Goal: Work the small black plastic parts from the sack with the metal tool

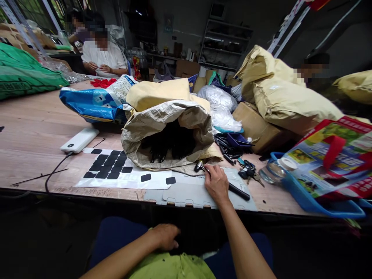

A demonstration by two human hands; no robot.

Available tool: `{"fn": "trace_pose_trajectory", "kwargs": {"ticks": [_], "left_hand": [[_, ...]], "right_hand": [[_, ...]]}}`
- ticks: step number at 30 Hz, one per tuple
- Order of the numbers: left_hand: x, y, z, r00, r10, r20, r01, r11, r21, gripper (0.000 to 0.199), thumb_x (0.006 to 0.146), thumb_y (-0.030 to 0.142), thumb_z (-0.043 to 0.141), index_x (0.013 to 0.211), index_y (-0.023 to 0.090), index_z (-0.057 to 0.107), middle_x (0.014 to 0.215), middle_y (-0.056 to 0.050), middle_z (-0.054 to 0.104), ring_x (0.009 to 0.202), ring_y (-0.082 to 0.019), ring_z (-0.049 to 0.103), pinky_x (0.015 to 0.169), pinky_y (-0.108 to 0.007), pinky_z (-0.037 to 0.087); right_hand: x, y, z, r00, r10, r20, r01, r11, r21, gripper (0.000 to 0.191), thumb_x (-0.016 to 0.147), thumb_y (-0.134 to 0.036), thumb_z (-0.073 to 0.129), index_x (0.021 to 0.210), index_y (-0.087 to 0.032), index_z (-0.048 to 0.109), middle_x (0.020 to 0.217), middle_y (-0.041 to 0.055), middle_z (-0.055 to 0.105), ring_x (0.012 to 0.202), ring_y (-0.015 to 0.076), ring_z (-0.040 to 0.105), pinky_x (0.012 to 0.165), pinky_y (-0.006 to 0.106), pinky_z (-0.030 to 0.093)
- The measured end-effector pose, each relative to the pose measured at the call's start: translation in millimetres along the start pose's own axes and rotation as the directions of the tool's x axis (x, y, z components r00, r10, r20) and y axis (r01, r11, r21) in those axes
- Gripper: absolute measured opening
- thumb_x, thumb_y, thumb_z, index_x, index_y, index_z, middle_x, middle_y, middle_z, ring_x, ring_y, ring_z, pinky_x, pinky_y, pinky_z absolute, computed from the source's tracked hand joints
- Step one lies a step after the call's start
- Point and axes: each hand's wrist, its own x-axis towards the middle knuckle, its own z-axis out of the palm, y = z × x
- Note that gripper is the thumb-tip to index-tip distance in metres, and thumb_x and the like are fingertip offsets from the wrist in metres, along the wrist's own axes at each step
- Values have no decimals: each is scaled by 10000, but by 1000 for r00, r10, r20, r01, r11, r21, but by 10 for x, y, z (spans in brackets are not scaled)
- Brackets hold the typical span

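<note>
My right hand [216, 185] is closed around a small hammer [238, 192] lying over a grey sheet [186, 193] at the table's front edge. Its metal head [199, 166] pokes out beyond my fingers, and the black grip runs out to the right. Just behind stands a big paper-like sack [136, 149], its mouth facing me, with many dark slender pieces [171, 143] inside. Over my lap, below the table edge, my left hand [166, 235] hangs with thumb and fingers apart and nothing visible in it.
Black square pads [113, 164] lie on a white sheet [158, 182] to the left, near a white power bank [80, 140] with a cable. At right are keys [248, 170], a clear jar [273, 170] and a blue basket [328, 211]. Another person [103, 56] sits across.
</note>
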Motion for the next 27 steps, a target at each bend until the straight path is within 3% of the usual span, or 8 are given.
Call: {"fn": "trace_pose_trajectory", "kwargs": {"ticks": [3, 6, 7, 10, 12, 18, 23, 27], "left_hand": [[-279, 306, -449, 968, 248, 23, -246, 966, -82, 432, 811, 476, 707, 1199, 289, 746, 943, -45, 783, 855, -244, 721, 732, -299, 535], [-478, 402, -1154, 917, 248, -312, -328, 914, -238, 364, 905, 495, 616, 1125, 239, 752, 869, -19, 758, 742, -170, 668, 647, -234, 480], [-507, 362, -1397, 851, 116, -512, -265, 937, -229, 349, 932, 479, 568, 1058, 211, 754, 844, -28, 748, 714, -167, 653, 626, -238, 465], [-484, 101, -1988, 417, -223, -881, 143, 973, -179, 343, 963, 420, 497, 1000, 177, 737, 915, -97, 744, 829, -225, 679, 723, -297, 486], [-409, -77, -2205, 307, -340, -889, 397, 895, -205, 355, 957, 402, 483, 1002, 166, 745, 954, -155, 746, 910, -295, 696, 777, -358, 498], [-331, -166, -2237, 415, -475, -776, 601, 784, -158, 366, 872, 443, 565, 943, 147, 769, 982, -221, 750, 965, -388, 705, 770, -413, 517], [-666, -62, -2069, 269, -404, -874, 491, 838, -236, 319, 894, 446, 553, 972, 176, 705, 885, -128, 741, 862, -313, 699, 718, -363, 489], [-730, 102, -1692, 522, -169, -836, 144, 984, -109, 215, 905, 426, 595, 941, 223, 657, 852, -24, 705, 773, -207, 653, 681, -294, 455]], "right_hand": [[2, -11, -6, 1000, 5, 2, -5, 1000, 1, 252, 938, -194, 541, 1138, -226, 690, 975, 60, 620, 908, 210, 505, 811, 319, 373], [6, -16, -6, 1000, 7, 6, -7, 1000, -4, 258, 936, -192, 543, 1144, -226, 691, 971, 60, 622, 905, 211, 505, 809, 319, 373], [7, -16, -5, 1000, 7, 7, -7, 1000, -5, 258, 934, -190, 544, 1143, -225, 691, 970, 60, 622, 905, 211, 505, 809, 319, 373], [12, -13, 0, 1000, 7, 0, -7, 1000, -1, 258, 923, -183, 551, 1135, -221, 693, 964, 59, 622, 902, 211, 504, 807, 318, 372], [13, -11, 2, 1000, 7, -6, -7, 1000, 2, 258, 923, -185, 551, 1134, -224, 694, 960, 57, 621, 899, 210, 503, 807, 317, 371], [6, -6, -5, 1000, 15, 2, -15, 1000, -6, 248, 930, -197, 554, 1130, -232, 696, 964, 57, 617, 910, 210, 506, 805, 311, 372], [-2, -13, -2, 1000, 19, 13, -18, 1000, -9, 256, 935, -204, 551, 1147, -235, 690, 969, 57, 613, 917, 215, 508, 810, 314, 367], [2, -13, 11, 1000, 28, 10, -28, 999, -15, 250, 931, -209, 553, 1138, -236, 691, 967, 55, 611, 913, 215, 502, 804, 313, 360]]}}
